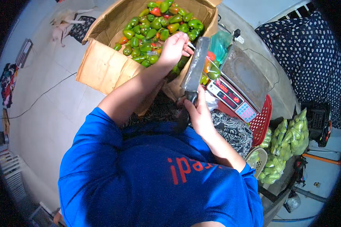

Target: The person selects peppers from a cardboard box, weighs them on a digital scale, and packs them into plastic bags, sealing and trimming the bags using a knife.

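My left hand (174,49) is closed above the peppers, fingertips bunched beside a small whitish thing that I cannot make out. My right hand (201,115) is lower, near my lap, with its fingers round the dark handle of a long, flat grey blade-like object (197,64). That object points up and away from me, between the cardboard box (102,68) and the scale. Green, red and orange peppers (155,24) lie in the open box. A clear plastic bag of peppers (213,70) sits just right of the grey object.
A digital scale (246,75) with a lit display stands at the right, above a red basket (261,123). Bags of light green produce (291,136) and a pale basket (258,160) are further right. A dog (64,24) lies on the floor at the upper left.
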